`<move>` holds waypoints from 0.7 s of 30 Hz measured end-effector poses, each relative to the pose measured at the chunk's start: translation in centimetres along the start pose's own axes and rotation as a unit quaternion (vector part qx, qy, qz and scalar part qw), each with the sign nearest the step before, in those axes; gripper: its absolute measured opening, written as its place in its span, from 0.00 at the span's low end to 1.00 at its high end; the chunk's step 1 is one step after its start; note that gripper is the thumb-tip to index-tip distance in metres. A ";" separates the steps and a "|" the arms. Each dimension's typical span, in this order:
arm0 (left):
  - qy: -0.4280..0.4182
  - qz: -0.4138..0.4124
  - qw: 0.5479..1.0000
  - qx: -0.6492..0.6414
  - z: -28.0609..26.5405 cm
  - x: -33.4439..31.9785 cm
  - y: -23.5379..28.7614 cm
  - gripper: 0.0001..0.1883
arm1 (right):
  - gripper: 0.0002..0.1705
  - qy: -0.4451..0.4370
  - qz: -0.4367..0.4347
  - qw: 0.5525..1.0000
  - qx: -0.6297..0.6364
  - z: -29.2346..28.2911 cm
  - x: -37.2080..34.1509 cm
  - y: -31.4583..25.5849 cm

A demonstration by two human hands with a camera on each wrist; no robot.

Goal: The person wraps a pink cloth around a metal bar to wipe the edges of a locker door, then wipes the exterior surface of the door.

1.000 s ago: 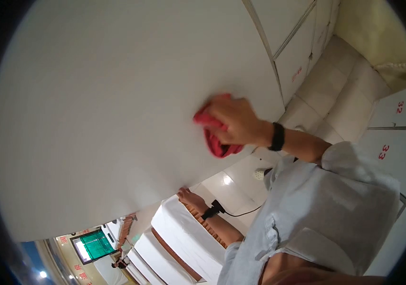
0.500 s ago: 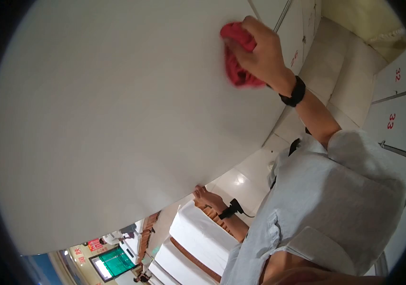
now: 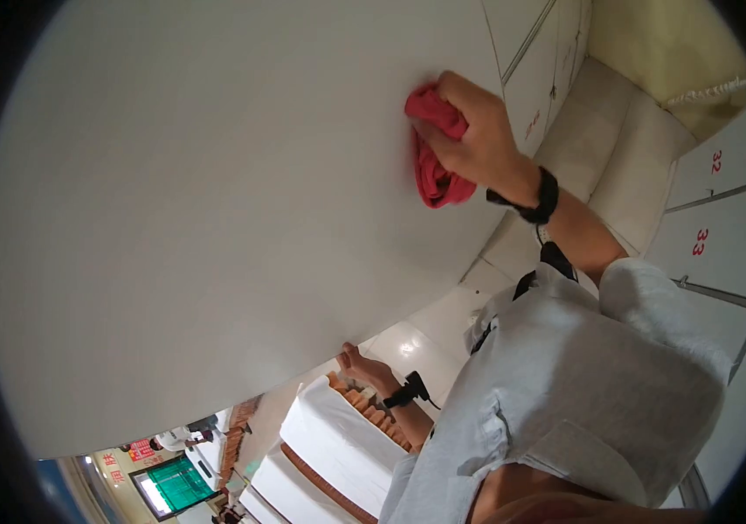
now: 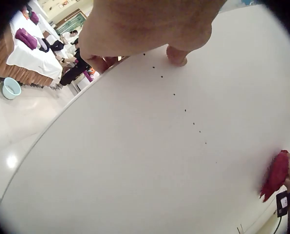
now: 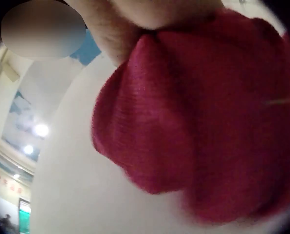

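Observation:
A large white panel (image 3: pixel 216 218) fills much of the head view. My right hand (image 3: pixel 486 140) grips a bunched red cloth (image 3: pixel 440 162) against its face, fingers bent over the cloth. The cloth (image 5: pixel 184 122) covers much of the right wrist view, below part of the hand. At the panel's lower edge, my left hand (image 3: pixel 369 367) holds on. In the left wrist view that hand (image 4: pixel 150 27) has its thumb on the white face and fingers at the edge, partly hidden; the cloth (image 4: pixel 276 175) shows at the far right.
White lockers (image 3: pixel 722 253) with red numbers stand at the right, above a tiled floor (image 3: pixel 600 131). Tables with white covers (image 3: pixel 338 437) are beyond the lower edge. A light blue basin (image 4: pixel 11 88) sits on the floor near a covered table, with people farther back.
My right hand and the cloth moved up and right in the head view, then slightly down. My left hand stays at the panel's edge, while the whole view shifts a little.

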State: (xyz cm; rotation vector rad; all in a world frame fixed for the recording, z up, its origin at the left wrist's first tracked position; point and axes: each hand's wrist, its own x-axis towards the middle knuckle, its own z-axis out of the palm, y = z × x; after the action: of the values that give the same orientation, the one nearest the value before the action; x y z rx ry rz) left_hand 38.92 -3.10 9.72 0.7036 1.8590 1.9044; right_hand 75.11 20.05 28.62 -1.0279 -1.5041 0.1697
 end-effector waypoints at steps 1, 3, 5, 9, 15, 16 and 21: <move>0.008 0.010 1.000 -0.010 0.8 -0.4 0.9 0.16 | 0.12 0.009 -0.038 0.999 0.005 -0.5 0.8 -0.3; 0.027 0.010 1.000 0.006 0.9 -0.5 1.1 0.15 | 0.13 0.033 -0.074 0.997 0.005 -1.7 3.1 -0.8; 0.023 0.022 0.999 0.003 0.3 -0.2 0.4 0.15 | 0.12 0.049 -0.075 0.996 0.012 -2.0 4.2 -1.4; 0.040 0.040 0.998 -0.027 0.9 -0.8 0.7 0.15 | 0.10 0.029 -0.018 0.999 0.001 -1.0 0.5 0.1; 0.043 0.036 0.998 0.027 1.1 -0.9 0.5 0.15 | 0.09 -0.028 0.037 0.999 -0.013 -2.6 2.9 -1.3; 0.046 0.028 0.998 0.023 1.2 -0.6 0.3 0.15 | 0.09 -0.004 0.025 1.000 0.012 -2.6 4.4 -1.9; 0.047 0.049 0.997 -0.027 1.9 -0.8 1.3 0.18 | 0.07 -0.014 0.037 0.999 -0.012 -1.2 0.7 1.6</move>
State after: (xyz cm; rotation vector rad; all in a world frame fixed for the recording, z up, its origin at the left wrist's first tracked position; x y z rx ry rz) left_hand 40.78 -2.12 10.92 0.7117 1.8532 2.0738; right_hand 77.05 20.91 28.47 -1.1056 -1.4977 0.2201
